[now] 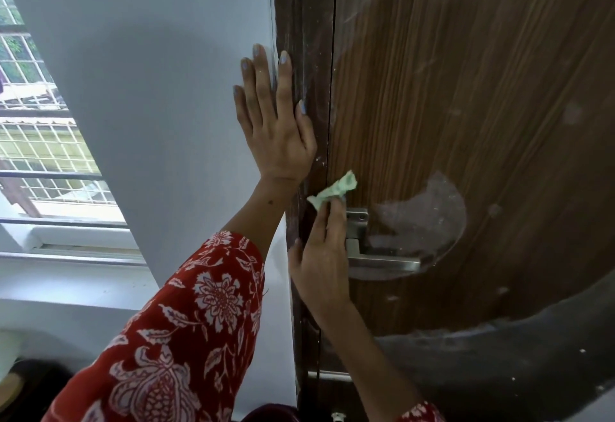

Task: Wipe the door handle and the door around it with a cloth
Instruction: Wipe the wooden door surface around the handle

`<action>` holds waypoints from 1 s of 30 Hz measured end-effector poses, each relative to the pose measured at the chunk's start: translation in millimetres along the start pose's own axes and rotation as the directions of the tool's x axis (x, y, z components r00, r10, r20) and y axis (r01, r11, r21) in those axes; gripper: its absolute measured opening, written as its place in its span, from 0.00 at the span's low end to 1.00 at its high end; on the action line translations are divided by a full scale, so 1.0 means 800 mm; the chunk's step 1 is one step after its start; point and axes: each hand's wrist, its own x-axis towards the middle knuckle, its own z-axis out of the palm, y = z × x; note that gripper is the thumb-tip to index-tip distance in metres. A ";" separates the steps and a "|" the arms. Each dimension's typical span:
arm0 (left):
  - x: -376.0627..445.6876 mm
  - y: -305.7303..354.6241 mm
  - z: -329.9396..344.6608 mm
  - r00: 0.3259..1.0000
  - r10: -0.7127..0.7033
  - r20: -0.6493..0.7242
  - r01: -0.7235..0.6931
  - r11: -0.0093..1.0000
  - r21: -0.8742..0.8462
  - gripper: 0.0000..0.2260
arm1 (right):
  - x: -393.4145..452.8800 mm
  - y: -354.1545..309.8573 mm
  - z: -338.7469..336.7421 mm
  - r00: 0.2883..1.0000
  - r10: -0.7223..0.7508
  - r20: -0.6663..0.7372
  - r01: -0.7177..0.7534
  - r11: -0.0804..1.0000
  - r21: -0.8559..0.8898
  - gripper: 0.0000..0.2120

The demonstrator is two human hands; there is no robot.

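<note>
Red floral sleeve [186, 315] is filling the near foreground, leading up to the left hand [276, 122], which is resting flat with fingers spread wide across the white wall [149, 88] and dark frame. Beyond, the brown wood-grain door [466, 88] is showing dusty smears and a cloudy patch behind the brushed steel lever handle [382, 263], so most wiping seems left. Right hand [321, 268] fingers are pinching the crumpled pale green cloth [334, 192] just above the handle's plate.
</note>
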 end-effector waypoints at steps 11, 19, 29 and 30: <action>-0.003 -0.001 0.003 1.000 0.012 -0.021 -0.012 1.000 0.009 0.23 | 0.023 0.074 -0.048 0.957 -0.017 -0.289 0.041 0.996 0.077 0.19; -0.002 -0.002 0.003 1.000 0.014 -0.020 -0.013 1.000 0.024 0.22 | 0.054 0.100 -0.078 0.875 0.107 -0.472 -0.029 0.985 0.170 0.13; 0.000 0.002 -0.001 1.000 -0.001 0.017 0.001 1.000 0.014 0.22 | 0.047 0.110 -0.080 0.875 0.194 -0.444 -0.113 0.973 0.203 0.11; -0.001 0.002 -0.002 1.000 -0.003 0.022 0.003 1.000 0.009 0.22 | 0.045 0.103 -0.078 0.911 0.105 -0.400 -0.040 0.985 0.167 0.10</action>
